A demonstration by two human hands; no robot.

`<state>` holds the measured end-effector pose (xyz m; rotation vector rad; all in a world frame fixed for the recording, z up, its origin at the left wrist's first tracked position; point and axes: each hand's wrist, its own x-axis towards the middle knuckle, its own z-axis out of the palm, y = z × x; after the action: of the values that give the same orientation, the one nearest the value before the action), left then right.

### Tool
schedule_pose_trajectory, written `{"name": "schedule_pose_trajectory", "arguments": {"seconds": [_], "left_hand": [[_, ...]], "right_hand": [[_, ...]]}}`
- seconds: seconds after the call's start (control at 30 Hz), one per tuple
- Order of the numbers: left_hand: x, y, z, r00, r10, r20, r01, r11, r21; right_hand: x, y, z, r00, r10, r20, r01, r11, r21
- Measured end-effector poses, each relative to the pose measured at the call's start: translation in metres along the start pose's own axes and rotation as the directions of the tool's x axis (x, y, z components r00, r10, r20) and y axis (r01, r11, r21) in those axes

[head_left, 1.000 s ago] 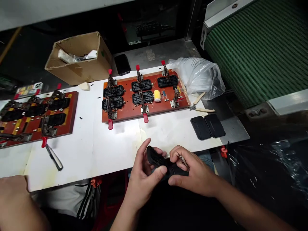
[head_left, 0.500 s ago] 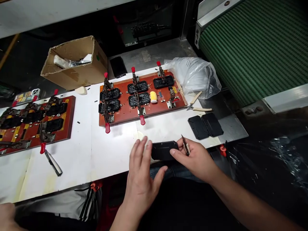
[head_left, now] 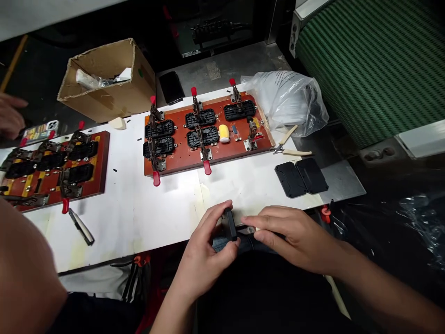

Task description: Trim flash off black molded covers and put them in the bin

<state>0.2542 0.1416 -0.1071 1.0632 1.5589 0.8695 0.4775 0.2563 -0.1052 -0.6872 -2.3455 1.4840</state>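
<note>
My left hand (head_left: 205, 248) grips a thin black plastic cover (head_left: 230, 224), tilted nearly edge-on, thumb at its lower end and fingers at the top. Just to the right, my right hand (head_left: 292, 236) is closed, thumb and fingers around a small pale-handled knife (head_left: 256, 228); only a little of it shows now and its blade cannot be made out. Two more black covers (head_left: 301, 177) lie side by side on the white-topped table (head_left: 167, 208). Beyond is a red-brown fixture board (head_left: 181, 160) with several black parts under red-tipped toggle clamps.
Cream-handled nippers (head_left: 290, 146) and a plastic bag (head_left: 285, 102) are right of the board. A cardboard box (head_left: 107, 97), a phone (head_left: 171, 87) and a second fixture board (head_left: 100, 162) stand further left. A utility knife (head_left: 81, 227) lies near a co-worker's arm (head_left: 28, 264).
The black cover has passed from my right hand to my left and turned edge-on. My right hand has drawn slightly right. The co-worker's arm has reached in across the left side.
</note>
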Motion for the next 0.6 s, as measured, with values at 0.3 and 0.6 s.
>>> {"name": "schedule_pose_trajectory", "arguments": {"seconds": [0.3, 0.6], "left_hand": [[-0.0021, -0.0024, 0.0012, 1.000, -0.011, 0.017, 0.010, 1.000, 0.029], [-0.0017, -0.0036, 0.0044, 1.000, -0.002, 0.018, 0.003, 1.000, -0.006]], "right_hand": [[0.0050, -0.0065, 0.0032, 0.995, -0.090, 0.048, 0.093, 0.993, -0.070], [0.0035, -0.0065, 0.0029, 0.995, -0.090, 0.037, 0.093, 0.991, -0.091]]}}
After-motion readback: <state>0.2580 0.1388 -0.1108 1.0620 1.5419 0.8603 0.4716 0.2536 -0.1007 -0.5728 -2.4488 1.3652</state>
